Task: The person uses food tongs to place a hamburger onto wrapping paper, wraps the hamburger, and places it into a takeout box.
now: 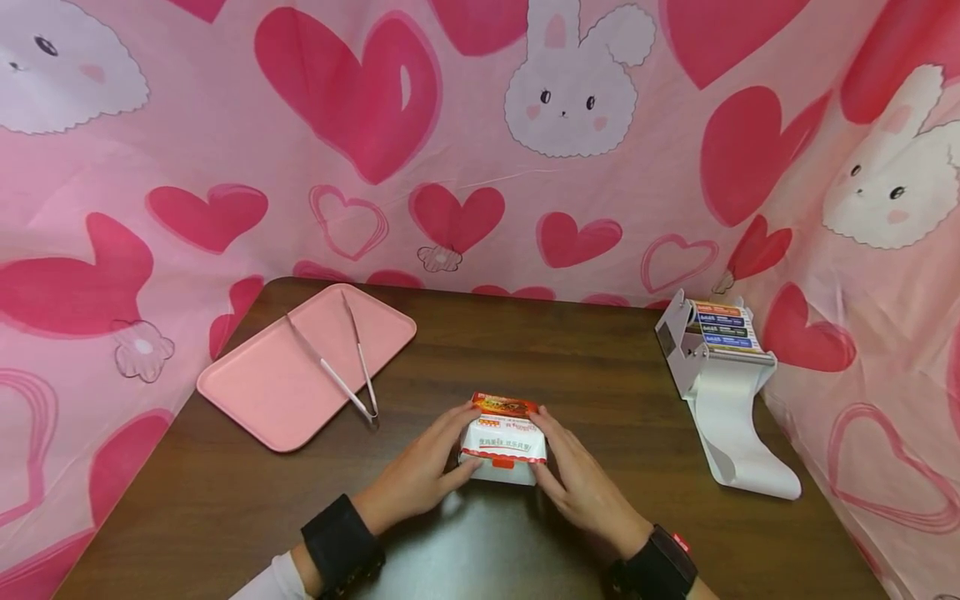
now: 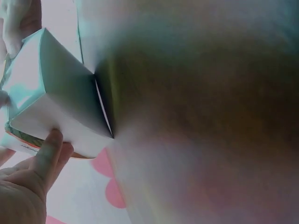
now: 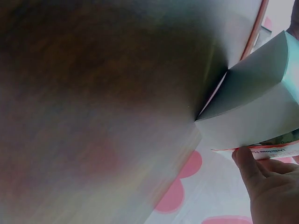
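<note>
A small white-and-red paper burger box [image 1: 491,446] with printed lettering sits on the table in front of me. Its lid is down, and a red tab shows at the front. From the left, my left hand [image 1: 420,468] holds the box, thumb at the front corner and fingers along the upper side. On the opposite side, my right hand [image 1: 588,483] grips it in much the same way. Both wrist views show pale box walls [image 2: 70,112] beside the fingers. The inside of the box is hidden.
Back left lies a pink tray [image 1: 258,396], with open metal tongs [image 1: 337,379] resting across its edge. A label dispenser [image 1: 678,354] stands at the right, its white paper strip [image 1: 731,429] trailing onto the brown table [image 1: 540,350]. Heart-patterned cloth [image 1: 465,150] hangs behind.
</note>
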